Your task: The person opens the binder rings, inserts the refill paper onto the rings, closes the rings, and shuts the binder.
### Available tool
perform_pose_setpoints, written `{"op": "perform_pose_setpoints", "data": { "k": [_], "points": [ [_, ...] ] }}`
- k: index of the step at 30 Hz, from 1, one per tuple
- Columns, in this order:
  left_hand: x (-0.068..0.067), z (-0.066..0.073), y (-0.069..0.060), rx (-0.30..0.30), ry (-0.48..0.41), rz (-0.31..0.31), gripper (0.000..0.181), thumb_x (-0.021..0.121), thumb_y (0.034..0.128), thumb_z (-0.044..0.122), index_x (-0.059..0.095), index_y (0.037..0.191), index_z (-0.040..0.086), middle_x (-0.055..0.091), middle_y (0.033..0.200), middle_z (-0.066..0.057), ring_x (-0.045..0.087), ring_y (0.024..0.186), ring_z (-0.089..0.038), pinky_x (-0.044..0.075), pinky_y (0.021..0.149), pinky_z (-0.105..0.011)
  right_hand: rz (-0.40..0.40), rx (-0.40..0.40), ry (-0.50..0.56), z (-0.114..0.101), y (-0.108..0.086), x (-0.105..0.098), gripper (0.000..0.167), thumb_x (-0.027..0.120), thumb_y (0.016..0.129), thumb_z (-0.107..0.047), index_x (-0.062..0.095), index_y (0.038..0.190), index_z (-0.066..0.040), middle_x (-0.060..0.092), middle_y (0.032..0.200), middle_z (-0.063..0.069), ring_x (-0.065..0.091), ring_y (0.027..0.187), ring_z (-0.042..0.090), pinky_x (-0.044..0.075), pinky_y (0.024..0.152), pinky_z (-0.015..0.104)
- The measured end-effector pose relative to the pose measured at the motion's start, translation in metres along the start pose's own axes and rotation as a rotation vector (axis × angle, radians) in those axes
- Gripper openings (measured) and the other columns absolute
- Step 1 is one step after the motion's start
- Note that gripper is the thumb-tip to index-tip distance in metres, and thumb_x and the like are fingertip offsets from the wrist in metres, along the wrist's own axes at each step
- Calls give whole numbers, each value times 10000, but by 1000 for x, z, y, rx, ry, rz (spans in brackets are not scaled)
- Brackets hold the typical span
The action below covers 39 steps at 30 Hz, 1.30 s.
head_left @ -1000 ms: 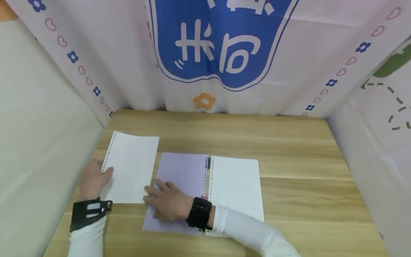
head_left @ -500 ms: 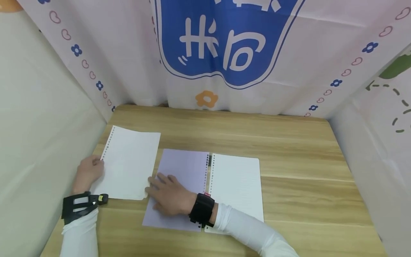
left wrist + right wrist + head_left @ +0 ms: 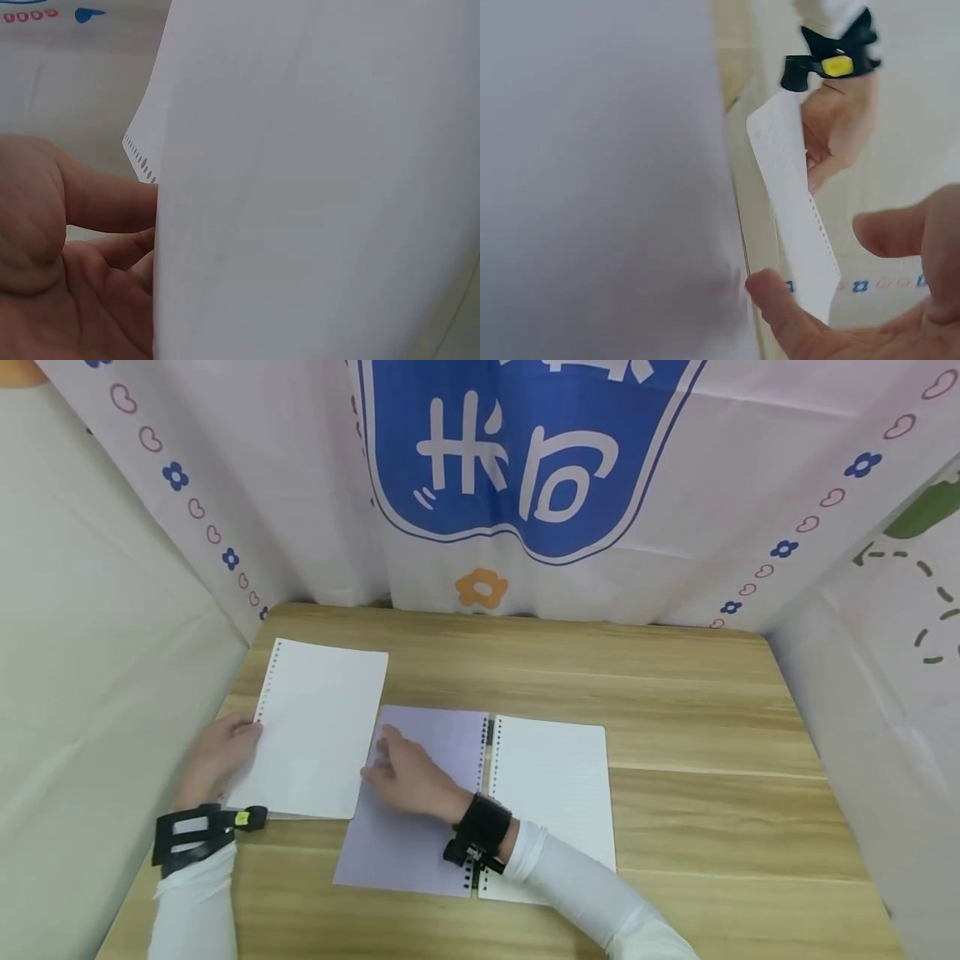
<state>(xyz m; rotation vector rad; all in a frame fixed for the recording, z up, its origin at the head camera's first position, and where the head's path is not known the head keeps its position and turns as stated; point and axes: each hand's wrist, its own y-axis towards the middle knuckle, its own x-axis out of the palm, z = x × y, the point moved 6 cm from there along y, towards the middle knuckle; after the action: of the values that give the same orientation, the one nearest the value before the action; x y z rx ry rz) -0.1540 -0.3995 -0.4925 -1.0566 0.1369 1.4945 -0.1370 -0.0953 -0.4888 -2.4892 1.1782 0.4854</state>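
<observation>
White loose-leaf paper [image 3: 322, 727] with punched holes down its left edge is tilted up from the table at the left. My left hand [image 3: 217, 756] pinches that holed edge, thumb on top and fingers beneath; in the left wrist view the paper [image 3: 300, 180] hides the fingertips. An opened ring notebook lies beside it, with a lilac sheet [image 3: 420, 852] on its left half and a white lined page [image 3: 555, 802] on its right. Over the lilac sheet hovers my right hand [image 3: 416, 777], thumb and forefinger apart near the loose paper's right edge, holding nothing.
The wooden table [image 3: 697, 802] extends right of the notebook and behind it. A printed curtain [image 3: 300, 527] hangs along the table's back edge, with pale cloth walls at both sides. Black camera straps circle both wrists.
The loose paper has shifted away and slightly right, its near side lifting, with my left hand pinching it. My right hand has risen off the lilac sheet and moved forward, its spread fingers drawing in.
</observation>
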Motion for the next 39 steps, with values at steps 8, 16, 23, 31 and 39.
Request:
{"op": "perform_pose_setpoints", "data": {
  "k": [8,16,23,31,39],
  "points": [
    [33,25,7,54,-6,-57,652,299,1151,366,265,1652,-50,266,1684,-359,265,1535,-585,307,1189,-729,40,192,414,20,0,-21,568,641,1081,-286,429,1532,-14,785,1122,90,769,842,200,575,813,306],
    [68,46,-3,98,-83,-167,642,373,1147,366,323,1633,-51,470,1576,-330,539,1383,-448,524,1042,-501,192,224,460,44,-13,-51,239,634,1077,-228,656,1232,-47,762,865,66,687,633,163,628,649,356],
    [93,72,-13,225,-81,-193,614,447,1134,447,513,1529,-19,645,1385,-253,661,1169,-318,566,902,-353,279,239,372,65,-39,-89,183,618,1067,-224,689,1018,-62,687,763,18,601,573,141,546,556,292],
    [124,109,-31,314,-149,-201,463,565,1107,409,681,1341,27,744,1089,-120,666,902,-211,561,782,-305,298,257,360,93,-80,-133,235,624,1071,-223,661,897,-70,682,804,53,645,685,188,531,591,282],
    [160,142,-51,428,-159,-207,301,599,1094,305,751,1130,47,728,945,-88,665,800,-227,540,695,-314,345,292,375,116,-123,-166,229,637,1080,-248,693,1020,-33,631,747,25,582,654,176,515,586,264]
  ]
}}
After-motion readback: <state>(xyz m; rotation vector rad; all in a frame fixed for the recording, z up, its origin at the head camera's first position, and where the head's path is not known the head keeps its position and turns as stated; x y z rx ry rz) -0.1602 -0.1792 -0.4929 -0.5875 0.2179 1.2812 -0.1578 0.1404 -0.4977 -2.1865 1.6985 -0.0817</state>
